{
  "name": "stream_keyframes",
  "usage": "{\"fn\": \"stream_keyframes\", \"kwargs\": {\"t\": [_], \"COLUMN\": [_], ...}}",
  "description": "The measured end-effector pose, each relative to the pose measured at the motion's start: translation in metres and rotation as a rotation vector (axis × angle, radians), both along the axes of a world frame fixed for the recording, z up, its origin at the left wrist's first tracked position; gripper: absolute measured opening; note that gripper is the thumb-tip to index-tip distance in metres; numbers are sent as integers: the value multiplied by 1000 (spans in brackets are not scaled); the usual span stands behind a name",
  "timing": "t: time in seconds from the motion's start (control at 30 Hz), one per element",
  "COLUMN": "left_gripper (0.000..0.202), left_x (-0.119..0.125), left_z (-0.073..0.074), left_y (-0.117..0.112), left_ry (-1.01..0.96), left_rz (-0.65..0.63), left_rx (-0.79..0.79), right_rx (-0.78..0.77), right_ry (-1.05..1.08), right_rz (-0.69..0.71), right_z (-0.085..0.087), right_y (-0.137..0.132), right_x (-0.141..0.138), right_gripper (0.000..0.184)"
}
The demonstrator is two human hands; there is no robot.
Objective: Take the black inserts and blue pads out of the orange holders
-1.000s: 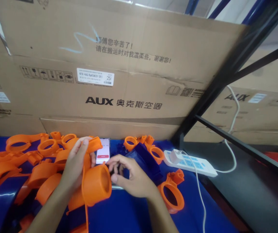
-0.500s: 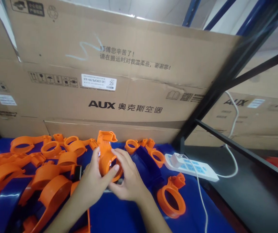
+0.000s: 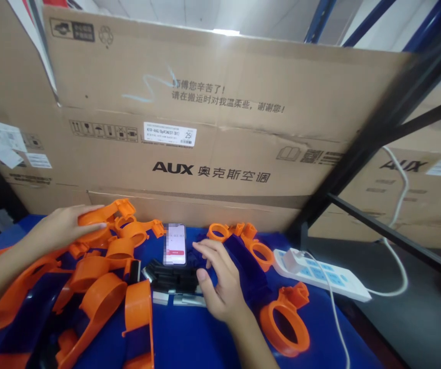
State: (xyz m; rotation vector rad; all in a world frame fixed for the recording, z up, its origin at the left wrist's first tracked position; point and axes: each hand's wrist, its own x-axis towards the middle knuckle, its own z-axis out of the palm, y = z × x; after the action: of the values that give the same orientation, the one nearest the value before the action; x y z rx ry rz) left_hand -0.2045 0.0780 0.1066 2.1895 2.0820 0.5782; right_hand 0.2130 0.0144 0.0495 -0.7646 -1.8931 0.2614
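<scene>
My left hand reaches to the far left and lies over an orange plastic ring clamp on top of the pile, fingers curved on it. My right hand hovers with fingers apart beside a stack of small black parts on the blue table. A phone with a lit screen lies just behind the black parts. Many orange ring clamps are heaped at the left.
A large AUX cardboard box stands close behind the table. A white power strip with a cable lies at the right. One orange clamp lies right of my right hand; a dark blue part is behind it. A black shelf frame rises at the right.
Both hands held one orange clamp together in front of me. Now my left hand has carried it to the pile at the left, and my right hand has let go and dropped towards the black parts.
</scene>
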Motion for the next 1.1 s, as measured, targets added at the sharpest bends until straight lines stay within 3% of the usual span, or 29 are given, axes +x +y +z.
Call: {"fn": "stream_keyframes", "kwargs": {"t": [0.07,0.17,0.5,0.57,0.63,0.67,0.73,0.83,0.9,0.97,1.1], "left_gripper": [62,54,47,37,33,38,70,97,89,66,28], "left_x": [-16,-20,-12,4,28,42,69,102,116,124,122], "left_z": [-8,-16,-14,-11,-9,-10,-16,-33,-44,-47,-23], "left_y": [11,12,-2,-19,-45,-59,-84,-102,-101,-95,-84], "left_ry": [3,-41,-42,-1,47,70,144,211,225,200,96], "left_rz": [14,-46,-304,-334,-427,-522,-718,-903,-951,-978,-1029], "left_rx": [6,-2,169,175,81,23,-88,-96,-45,-5,-71], "right_rx": [-4,-11,-1,1,1,-2,-8,-15,-16,-15,-8], "right_ry": [5,13,5,2,-7,-13,-18,-9,0,4,19], "right_rz": [-5,-10,-6,-4,2,7,24,44,43,38,23], "right_z": [1,1,-1,-1,0,1,1,1,0,0,1], "right_y": [0,1,3,2,2,1,1,1,1,2,1], "right_x": [0,0,1,0,0,-1,-1,-2,-2,-2,-1], "right_gripper": [37,35,35,34,33,33,34,34,35,35,34]}}
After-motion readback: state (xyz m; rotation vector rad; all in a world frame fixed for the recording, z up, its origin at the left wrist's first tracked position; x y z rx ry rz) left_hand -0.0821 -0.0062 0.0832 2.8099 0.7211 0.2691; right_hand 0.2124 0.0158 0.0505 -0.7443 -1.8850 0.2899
